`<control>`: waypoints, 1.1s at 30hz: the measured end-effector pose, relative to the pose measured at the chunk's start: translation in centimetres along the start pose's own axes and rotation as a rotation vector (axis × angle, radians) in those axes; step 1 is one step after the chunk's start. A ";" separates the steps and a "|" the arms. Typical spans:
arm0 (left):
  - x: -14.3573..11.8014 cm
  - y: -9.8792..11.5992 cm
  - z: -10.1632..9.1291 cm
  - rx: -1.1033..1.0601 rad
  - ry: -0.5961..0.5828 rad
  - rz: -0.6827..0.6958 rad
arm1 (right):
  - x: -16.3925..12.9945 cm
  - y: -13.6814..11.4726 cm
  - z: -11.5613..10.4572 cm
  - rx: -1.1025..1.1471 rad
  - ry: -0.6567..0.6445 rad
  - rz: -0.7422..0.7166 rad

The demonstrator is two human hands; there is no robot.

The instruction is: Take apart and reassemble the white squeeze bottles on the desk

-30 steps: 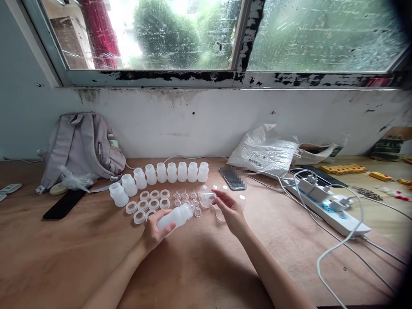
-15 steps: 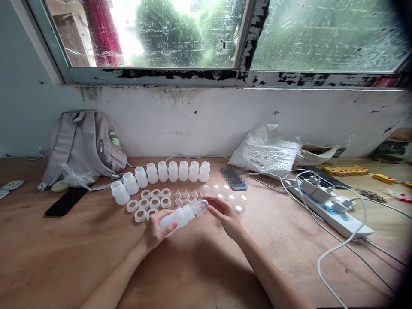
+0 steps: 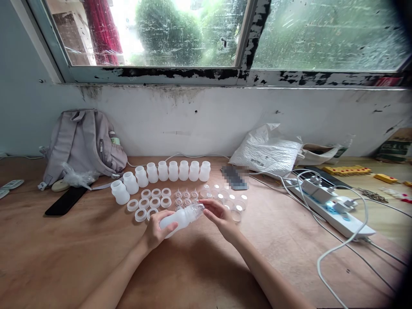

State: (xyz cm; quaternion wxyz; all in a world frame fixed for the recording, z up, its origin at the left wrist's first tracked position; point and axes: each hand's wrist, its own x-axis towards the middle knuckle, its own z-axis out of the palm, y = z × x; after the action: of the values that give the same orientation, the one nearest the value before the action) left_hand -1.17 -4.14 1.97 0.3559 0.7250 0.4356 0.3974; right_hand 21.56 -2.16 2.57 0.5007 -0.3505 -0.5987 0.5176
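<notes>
Over the middle of the brown wooden worktop (image 3: 64, 257), the left hand (image 3: 154, 231) is wrapped around the body of a small translucent white plastic bottle (image 3: 180, 216), held tilted with its neck pointing up and to the right. The right hand (image 3: 220, 214) pinches the clear plastic cap (image 3: 198, 207) sitting on that neck between thumb and fingertips.

Just beyond the hands lie white plastic rings (image 3: 151, 201) and small clear domed caps (image 3: 231, 199). Behind them, a curved row of open white bottles (image 3: 167, 171) runs toward the worktop's far edge. A grey fabric backpack (image 3: 82, 143) leans against the wall at the far left. A white power strip (image 3: 331, 206) with plugged-in cables lies toward the right edge.
</notes>
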 end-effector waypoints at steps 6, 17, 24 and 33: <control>-0.2 -0.1 0.3 0.119 0.024 0.045 | -0.1 0.3 0.2 0.022 0.023 0.032; -0.2 -1.0 0.7 0.236 0.083 0.108 | 0.0 1.4 0.0 0.029 0.004 0.114; -0.4 -0.8 0.8 0.190 0.084 0.072 | 0.0 1.1 0.2 0.040 0.005 0.115; 0.2 1.4 0.0 -0.316 -0.249 -0.298 | 0.2 0.6 0.7 -0.008 0.070 0.059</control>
State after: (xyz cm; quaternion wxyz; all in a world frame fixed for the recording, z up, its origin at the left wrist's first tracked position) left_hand -0.63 -4.50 3.26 0.5705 0.6313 0.4231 0.3114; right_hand 20.77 -1.99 2.08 0.5044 -0.3877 -0.5724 0.5172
